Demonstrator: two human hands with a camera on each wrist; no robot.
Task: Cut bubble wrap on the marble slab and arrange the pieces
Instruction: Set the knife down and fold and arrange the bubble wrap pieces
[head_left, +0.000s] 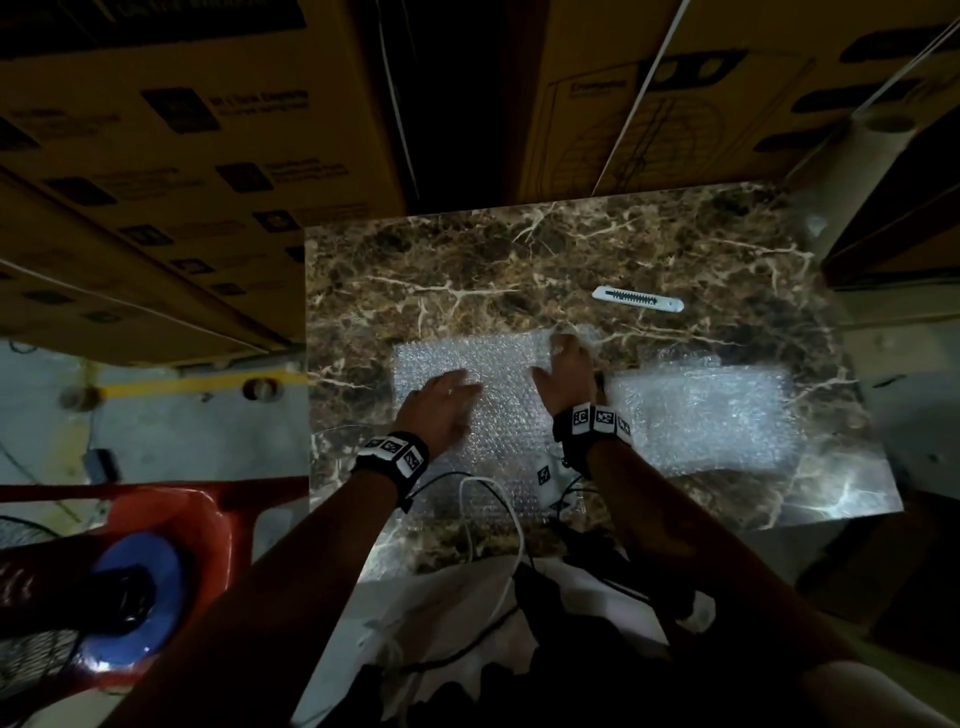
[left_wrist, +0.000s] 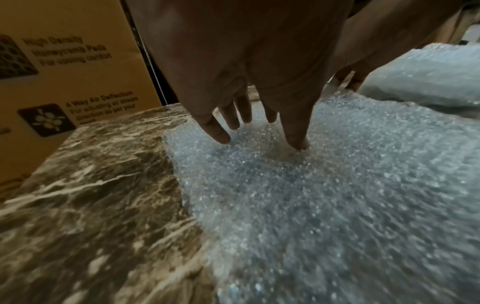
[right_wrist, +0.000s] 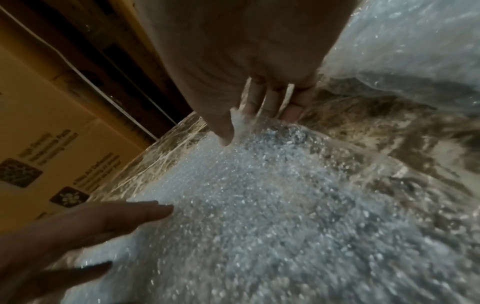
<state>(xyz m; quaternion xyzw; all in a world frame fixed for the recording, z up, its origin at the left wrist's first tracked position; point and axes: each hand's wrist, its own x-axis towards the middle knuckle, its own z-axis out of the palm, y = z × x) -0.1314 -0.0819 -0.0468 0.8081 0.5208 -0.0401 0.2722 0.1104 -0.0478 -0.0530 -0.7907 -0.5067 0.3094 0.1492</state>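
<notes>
Both hands press flat, fingers straight, on the near wrap (head_left: 467, 374): left hand (head_left: 441, 410) mid-sheet, right hand (head_left: 566, 374) at its far right corner; the cutter (head_left: 638, 299) lies beyond, nearer the right

Brown white-veined marble slab (head_left: 467, 260), bubble wrap sheet (head_left: 467, 364) flat at its near middle, second bubble wrap piece (head_left: 706, 415) just to the right, white utility knife (head_left: 638, 299) beyond them, apart.

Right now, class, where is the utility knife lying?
In the head view, the utility knife lies on the marble slab, beyond the right hand, touched by neither hand.
</notes>
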